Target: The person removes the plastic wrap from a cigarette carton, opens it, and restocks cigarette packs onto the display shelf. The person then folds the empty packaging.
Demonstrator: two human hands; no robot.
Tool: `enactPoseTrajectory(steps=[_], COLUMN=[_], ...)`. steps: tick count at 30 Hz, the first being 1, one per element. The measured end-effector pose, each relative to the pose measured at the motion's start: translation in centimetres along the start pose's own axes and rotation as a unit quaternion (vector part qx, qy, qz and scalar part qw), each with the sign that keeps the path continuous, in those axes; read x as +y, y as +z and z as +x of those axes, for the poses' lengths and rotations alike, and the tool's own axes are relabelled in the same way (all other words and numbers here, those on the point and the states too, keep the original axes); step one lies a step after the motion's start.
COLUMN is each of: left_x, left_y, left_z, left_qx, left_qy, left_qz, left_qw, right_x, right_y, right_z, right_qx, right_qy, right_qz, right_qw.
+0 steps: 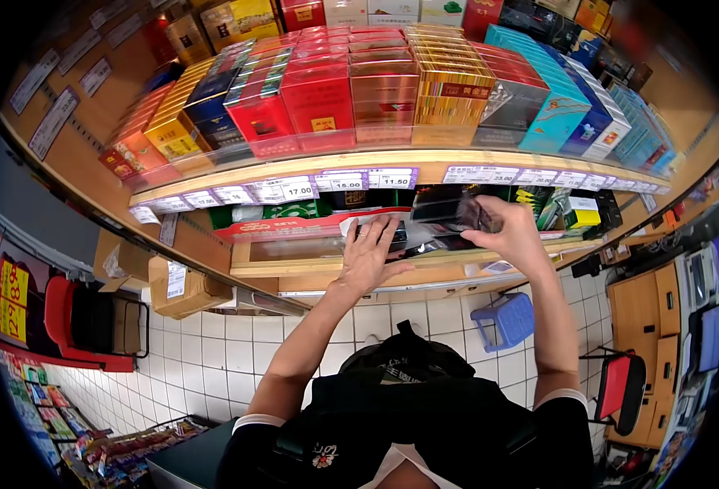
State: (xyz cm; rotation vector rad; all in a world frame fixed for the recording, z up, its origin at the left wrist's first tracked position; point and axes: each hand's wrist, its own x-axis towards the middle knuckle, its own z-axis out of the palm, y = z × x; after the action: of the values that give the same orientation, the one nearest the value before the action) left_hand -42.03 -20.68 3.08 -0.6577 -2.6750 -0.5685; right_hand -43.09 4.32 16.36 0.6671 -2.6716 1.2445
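My right hand [512,232] grips a dark, glossy packet [441,210], smeared by motion, between thumb and fingers at the opening of the lower shelf [294,251]. To its left, my left hand [366,251] lies with fingers spread and stretched forward, a ring on one finger. Its fingertips rest at the end of a long red-and-white carton [286,226]. Beside those fingers is a dark, shiny item [398,238], partly covered, whose kind I cannot make out. Green packs [294,210] stand behind the red carton.
Above, an upper shelf holds rows of cigarette boxes, red [318,90], gold [453,85] and turquoise [559,102], over price labels [282,189]. A cardboard box [186,287] sits at left. On the tiled floor stand a blue stool [503,320] and a red-and-black chair [620,387].
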Motion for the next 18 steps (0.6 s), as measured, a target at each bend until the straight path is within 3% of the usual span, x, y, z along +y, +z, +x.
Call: enactPoseTrajectory(steps=[2, 3, 6, 7, 9, 11, 12, 13, 15, 18], left_x=[-0.2, -0.1, 1.4, 1.9, 2.7, 4.5, 5.2, 6.1, 5.6, 6.2], left_y=[-0.2, -0.5, -2.6, -2.9, -2.6, -2.8, -2.5, -2.3, -0.9, -1.3], left_z=[0.3, 0.6, 1.7, 2.1, 3.1, 4.2, 4.9, 5.4, 6.0, 5.1], left_qx=[-0.003, -0.002, -0.039, -0.068, -0.003, -0.035, -0.061, -0.05, -0.068, 0.013], left_qy=[0.007, 0.007, -0.044, -0.085, -0.059, -0.111, -0.122, -0.131, -0.165, -0.169], left_qz=[-0.023, -0.041, -0.11, -0.156, -0.351, -0.472, -0.473, -0.53, -0.538, -0.452], left_qw=[1.0, 0.999, 0.992, 0.982, 0.935, 0.874, 0.87, 0.836, 0.824, 0.876], right_x=[3.3, 4.3, 6.3, 6.2, 6.9, 7.0, 7.7, 8.1, 9.3, 10.4], right_y=[1.5, 2.2, 4.1, 4.6, 5.9, 7.0, 7.8, 9.0, 10.3, 10.6], right_z=[-1.8, -2.6, -4.8, -5.3, -5.9, -6.0, -6.0, -6.1, -6.3, -6.9], right_qx=[0.05, 0.052, 0.106, 0.106, 0.095, 0.076, 0.051, 0.052, 0.048, 0.039], right_qy=[0.108, 0.111, 0.2, 0.208, 0.194, 0.164, 0.175, 0.177, 0.193, 0.154], right_qz=[0.253, 0.249, 0.386, 0.411, 0.444, 0.482, 0.483, 0.546, 0.623, 0.606], right_qw=[0.96, 0.961, 0.894, 0.881, 0.869, 0.857, 0.856, 0.817, 0.757, 0.779])
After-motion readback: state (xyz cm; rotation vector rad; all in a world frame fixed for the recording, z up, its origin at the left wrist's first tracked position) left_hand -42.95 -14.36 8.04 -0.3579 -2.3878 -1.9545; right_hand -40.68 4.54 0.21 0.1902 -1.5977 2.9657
